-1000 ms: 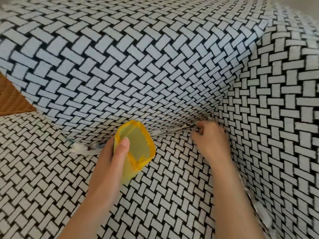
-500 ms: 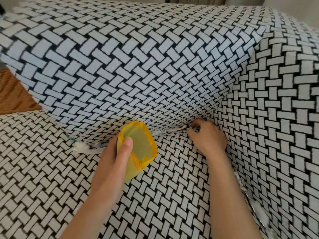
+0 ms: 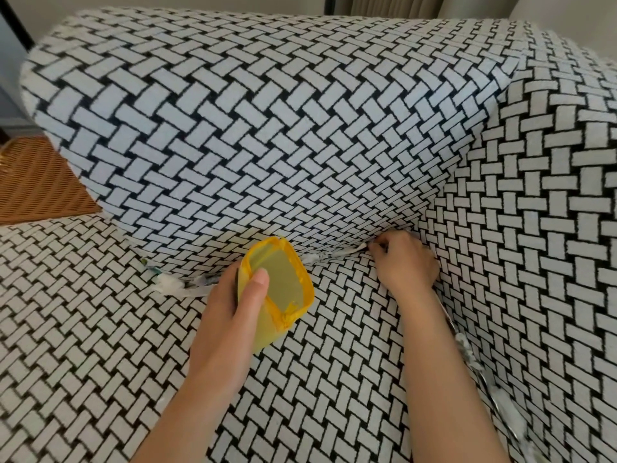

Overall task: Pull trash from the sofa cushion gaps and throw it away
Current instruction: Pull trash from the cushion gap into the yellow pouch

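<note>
My left hand [image 3: 230, 312] grips a small yellow bin [image 3: 280, 289] lined with a yellow bag, its mouth tilted toward the back cushion gap. My right hand [image 3: 405, 262] is at the gap between the seat cushion [image 3: 334, 362] and the back cushion [image 3: 267, 128], its fingertips curled into the crease and pinching a strip of white trash [image 3: 334, 254] that sticks out there. More white scraps [image 3: 173, 287] poke out of the same gap, to the left of the bin.
The sofa wears a black-and-white woven-pattern cover. Shiny wrapper scraps [image 3: 494, 389] lie in the gap along the right arm cushion [image 3: 551, 262]. A wicker surface [image 3: 36, 182] shows at the left, beyond the sofa.
My right hand has pushed a little further up into the crease at the white strip. The left hand and the bin have stayed about where they were.
</note>
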Demonstrator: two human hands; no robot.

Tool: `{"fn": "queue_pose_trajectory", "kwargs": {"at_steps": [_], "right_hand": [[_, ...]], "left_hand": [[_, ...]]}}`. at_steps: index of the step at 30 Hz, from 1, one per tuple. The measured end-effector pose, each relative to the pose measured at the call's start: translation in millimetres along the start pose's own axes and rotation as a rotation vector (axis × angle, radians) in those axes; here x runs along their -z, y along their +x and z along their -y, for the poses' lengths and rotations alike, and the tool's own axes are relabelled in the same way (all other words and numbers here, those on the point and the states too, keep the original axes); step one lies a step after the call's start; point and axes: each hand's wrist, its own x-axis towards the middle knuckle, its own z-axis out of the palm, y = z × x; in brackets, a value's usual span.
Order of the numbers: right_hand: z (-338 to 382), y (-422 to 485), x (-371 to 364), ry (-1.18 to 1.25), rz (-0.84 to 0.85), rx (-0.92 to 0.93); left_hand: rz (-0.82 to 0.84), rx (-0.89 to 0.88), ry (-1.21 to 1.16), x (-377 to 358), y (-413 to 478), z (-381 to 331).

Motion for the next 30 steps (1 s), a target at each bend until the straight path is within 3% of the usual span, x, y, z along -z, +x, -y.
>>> {"fn": "queue_pose_trajectory", "kwargs": {"at_steps": [7, 23, 26, 30], "right_hand": [[1.1, -1.1, 0.6, -0.029, -0.033, 0.03], [-1.5, -8.2, 12.0, 0.152, -0.156, 0.091], [6.1, -17.8, 25.6, 0.341, -0.057, 0.202], [28.1, -40.4, 48.0, 0.778, 0.139, 0.377]], "left_hand": [[0.004, -0.012, -0.011, 0.7, -0.4, -0.7], [0.026, -0.026, -0.002, -2.2, 0.7, -1.9], [0.051, -0.035, 0.018, -6.0, 1.8, -0.5], [0.057, -0.023, 0.01, -5.8, 3.5, -0.6]]}}
